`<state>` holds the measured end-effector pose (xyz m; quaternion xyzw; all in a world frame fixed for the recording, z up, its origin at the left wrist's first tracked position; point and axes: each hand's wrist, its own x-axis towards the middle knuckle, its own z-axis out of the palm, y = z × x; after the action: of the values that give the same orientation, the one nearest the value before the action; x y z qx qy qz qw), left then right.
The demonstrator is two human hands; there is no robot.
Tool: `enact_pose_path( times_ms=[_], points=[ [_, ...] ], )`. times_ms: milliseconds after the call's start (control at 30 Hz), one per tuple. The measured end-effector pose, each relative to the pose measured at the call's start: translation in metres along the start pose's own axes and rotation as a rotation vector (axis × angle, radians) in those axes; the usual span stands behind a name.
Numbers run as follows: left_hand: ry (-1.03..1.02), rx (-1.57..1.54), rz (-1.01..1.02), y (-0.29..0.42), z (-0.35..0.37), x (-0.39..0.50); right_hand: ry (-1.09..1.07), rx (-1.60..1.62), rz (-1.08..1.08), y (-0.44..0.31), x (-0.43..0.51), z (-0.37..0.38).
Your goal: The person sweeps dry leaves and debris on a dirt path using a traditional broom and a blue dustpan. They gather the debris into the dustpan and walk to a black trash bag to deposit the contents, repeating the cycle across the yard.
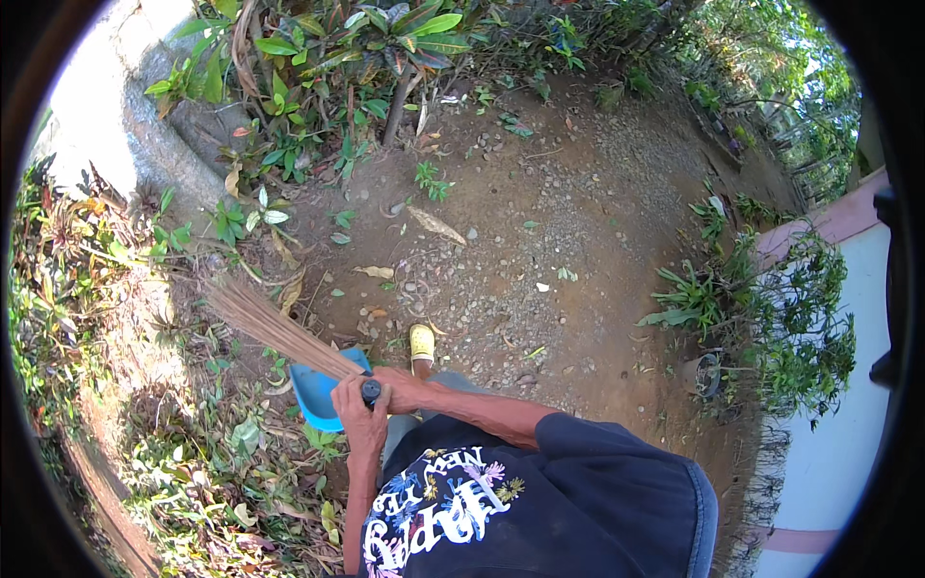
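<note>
A stick broom (282,329) made of thin brown bristles slants up and left from my hands, its spread tips over the soil and leaves at the bed's edge. My left hand (361,419) is closed around the broom's bound end, where a round black cap shows. Against it, my right hand (397,390) also grips the bound end, its fingers partly hidden. A blue plastic dustpan (311,394) lies below and left of the hands, partly covered by them and the broom; whether either hand touches it cannot be told.
A yellow clog (421,342) is on one foot. Pebbly soil (578,238) with dry leaves (436,225) stretches ahead. Plants and leaf litter (209,462) border the left, beside a large rock (181,152). At right stand a pot (701,374), leafy shrubs and a white wall (824,462).
</note>
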<state>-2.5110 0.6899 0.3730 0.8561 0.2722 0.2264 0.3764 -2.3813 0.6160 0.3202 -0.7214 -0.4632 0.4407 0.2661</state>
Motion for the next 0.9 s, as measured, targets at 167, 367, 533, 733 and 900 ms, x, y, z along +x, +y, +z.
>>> enact_pose_path(
  times_ms=[167,367,533,733,900],
  points=[
    [0.112,-0.112,-0.463,-0.047,-0.037,-0.033,-0.070,0.250,-0.141,-0.016,0.008,0.016],
    [0.445,-0.100,-0.513,-0.118,-0.102,-0.126,-0.180,0.174,0.087,0.008,0.008,-0.009],
    [0.424,-0.122,-0.699,-0.133,-0.114,-0.183,-0.172,0.177,0.313,0.030,-0.010,-0.035],
    [0.341,-0.051,-0.778,-0.106,-0.106,-0.188,-0.259,0.034,0.390,0.069,-0.029,-0.057],
    [0.357,-0.209,-0.846,-0.088,-0.093,-0.182,-0.476,0.119,0.419,0.117,-0.003,0.001]
  ],
)
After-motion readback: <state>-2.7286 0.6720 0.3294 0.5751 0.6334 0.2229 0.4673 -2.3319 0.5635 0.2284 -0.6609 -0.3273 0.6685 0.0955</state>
